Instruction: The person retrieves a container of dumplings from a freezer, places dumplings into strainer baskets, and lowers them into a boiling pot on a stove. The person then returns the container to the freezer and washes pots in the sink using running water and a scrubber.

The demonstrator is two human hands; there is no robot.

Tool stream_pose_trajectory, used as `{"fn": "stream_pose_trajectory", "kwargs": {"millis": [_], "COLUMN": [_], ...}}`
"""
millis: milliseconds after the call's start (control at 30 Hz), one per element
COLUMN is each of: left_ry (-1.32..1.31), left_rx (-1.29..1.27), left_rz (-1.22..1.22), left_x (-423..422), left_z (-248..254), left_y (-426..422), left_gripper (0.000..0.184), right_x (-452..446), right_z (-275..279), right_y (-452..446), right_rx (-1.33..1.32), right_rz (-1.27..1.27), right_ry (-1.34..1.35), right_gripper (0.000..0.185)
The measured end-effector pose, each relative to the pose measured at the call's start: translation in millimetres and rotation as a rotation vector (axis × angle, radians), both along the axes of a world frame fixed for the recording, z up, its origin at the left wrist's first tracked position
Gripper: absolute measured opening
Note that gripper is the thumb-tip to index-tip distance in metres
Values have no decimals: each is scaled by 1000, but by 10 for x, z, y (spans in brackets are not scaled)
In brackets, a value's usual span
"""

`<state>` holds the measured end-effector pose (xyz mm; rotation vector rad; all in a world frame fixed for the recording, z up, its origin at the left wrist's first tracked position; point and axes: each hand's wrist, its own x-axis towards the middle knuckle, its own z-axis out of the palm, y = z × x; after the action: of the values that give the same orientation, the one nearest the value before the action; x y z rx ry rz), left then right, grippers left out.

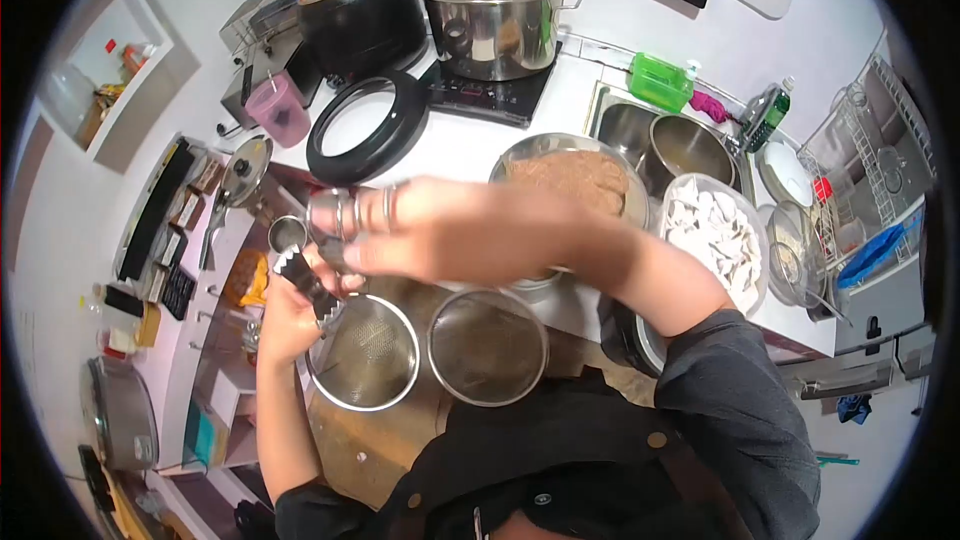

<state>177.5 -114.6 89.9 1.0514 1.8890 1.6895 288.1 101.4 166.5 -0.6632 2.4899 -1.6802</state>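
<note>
My left hand (288, 318) is closed around a dark sachet-like strip (310, 285) with zigzag ends. My right hand (440, 230) reaches across to the left, just above it, smeared by motion. Shiny bands cross its fingers; whether it grips anything I cannot make out. A small round metal cup (288, 232) shows beyond both hands. Below them are two round metal sieves, a left one (365, 355) beside my left hand and a right one (488, 348). Past my right forearm sits a wide metal bowl (505, 155) of brown, mince-like food (570, 178).
A steel pot (490, 25) stands on a black induction cooker (480, 90). Beside it are a black ring-shaped lid (405, 105), a dark pot (365, 25) and a pink jug (277, 110). Right are a white-filled tub (712, 240), a sink (625, 125) and a dish rack (890, 130).
</note>
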Motion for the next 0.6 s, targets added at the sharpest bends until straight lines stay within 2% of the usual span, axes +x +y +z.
{"fn": "stream_pose_trajectory", "kwargs": {"millis": [33, 67, 100, 167, 200, 267, 333, 367, 467, 533, 600], "left_ry": [61, 116, 90, 31, -2, 146, -218, -86, 82, -504, -1270], "left_rx": [-51, -63, -62, -41, -23, -35, 19, -140, -57, 341, 766], "left_rz": [41, -55, -41, -81, -132, -236, -213, -227, -223, -241, -442], "left_x": [166, 209, 324, 567, 699, 915, 1218, 1292, 1441, 1505, 1448], "left_z": [-12, -119, -251, -466, -556, -722, -825, -750, -649, -948, -1493], "left_y": [-107, -305, -431, -566, -581, -636, -684, -723, -1021, -1333, -1721], "left_gripper": [23, 22, 23, 27, 29, 42, 44, 38, 31, 20, 20], "right_x": [52, 182, 287, 584, 783, 1107, 1402, 1559, 2024, 2330, 2631], "right_z": [-201, -356, -507, -652, -659, -662, -697, -836, -1101, -1218, -1169], "right_y": [-97, -175, -338, -596, -670, -794, -899, -968, -1026, -989, -926], "right_rx": [270, 531, 326, 70, 12, -52, -40, -72, -226, -279, -280], "right_rz": [113, 127, 67, 10, 14, -13, -48, -146, -363, -526, -690], "right_ry": [407, 715, 755, 599, 406, 104, -139, -34, -115, -213, -180], "right_gripper": [27, 30, 31, 39, 48, 64, 77, 80, 84, 87, 89]}}
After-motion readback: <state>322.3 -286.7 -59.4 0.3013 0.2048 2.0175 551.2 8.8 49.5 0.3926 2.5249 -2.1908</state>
